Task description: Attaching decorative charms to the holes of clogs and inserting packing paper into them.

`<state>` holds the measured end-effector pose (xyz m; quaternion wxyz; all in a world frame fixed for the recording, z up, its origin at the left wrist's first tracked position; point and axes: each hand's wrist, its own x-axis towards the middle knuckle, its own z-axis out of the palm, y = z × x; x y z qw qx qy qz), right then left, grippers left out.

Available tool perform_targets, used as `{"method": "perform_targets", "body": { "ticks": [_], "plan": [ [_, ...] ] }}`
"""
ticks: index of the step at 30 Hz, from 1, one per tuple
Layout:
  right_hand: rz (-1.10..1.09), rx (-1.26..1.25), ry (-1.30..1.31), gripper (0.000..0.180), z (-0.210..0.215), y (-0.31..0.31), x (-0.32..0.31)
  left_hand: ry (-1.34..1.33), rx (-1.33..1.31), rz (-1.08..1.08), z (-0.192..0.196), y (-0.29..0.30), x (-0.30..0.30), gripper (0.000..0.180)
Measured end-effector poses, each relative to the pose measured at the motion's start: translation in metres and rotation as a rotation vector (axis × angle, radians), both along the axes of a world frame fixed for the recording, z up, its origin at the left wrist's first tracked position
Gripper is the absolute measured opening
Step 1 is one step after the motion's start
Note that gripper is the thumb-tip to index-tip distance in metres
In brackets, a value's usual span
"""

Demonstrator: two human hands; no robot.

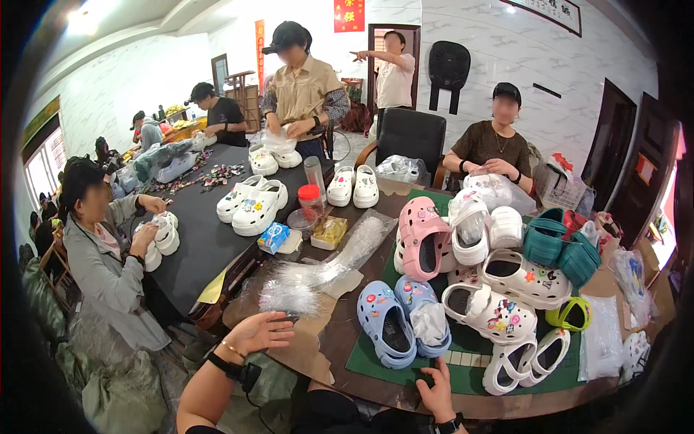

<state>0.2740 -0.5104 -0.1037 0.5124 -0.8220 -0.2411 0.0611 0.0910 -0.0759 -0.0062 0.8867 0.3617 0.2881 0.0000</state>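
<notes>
My left hand is open, palm turned up and fingers stretched, beside a bundle of thin clear plastic fasteners near the table's front edge. My right hand rests at the same edge with its fingers apart and nothing in them. Its fingertips are close to the heel of a light blue clog that has white stuffing inside; whether they touch, I cannot tell. The matching blue clog stands just left of it. Both carry colourful charms. A green cutting mat lies under them.
Piled at the right are white clogs, a pink clog and dark green clogs. A red-lidded jar, a blue box and a yellow box stand beyond the fasteners. Several people work around the black table.
</notes>
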Motion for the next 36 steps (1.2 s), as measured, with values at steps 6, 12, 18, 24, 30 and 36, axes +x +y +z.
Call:
{"method": "perform_targets", "body": {
  "ticks": [6,12,18,24,30,36],
  "plan": [
    [0.008,-0.001,-0.015,0.032,-0.004,0.0,0.001,0.003,0.011,-0.002,0.001,-0.001,0.0,0.044],
    [0.009,-0.006,-0.016,0.031,0.004,0.002,-0.001,0.002,0.011,-0.018,-0.003,0.002,-0.001,0.042],
    [0.005,-0.01,-0.024,0.032,-0.005,-0.001,0.002,0.01,0.027,-0.021,0.003,-0.003,0.0,0.041],
    [0.012,0.0,-0.039,0.032,-0.005,0.0,0.002,0.02,0.03,-0.02,0.005,-0.007,0.0,0.042],
    [0.022,0.025,-0.02,0.034,-0.013,-0.002,0.004,0.033,0.026,-0.014,0.005,-0.007,0.0,0.04],
    [0.02,-0.011,-0.091,0.034,-0.019,-0.004,0.006,0.051,0.078,-0.024,0.015,-0.015,0.004,0.041]
  ]
}}
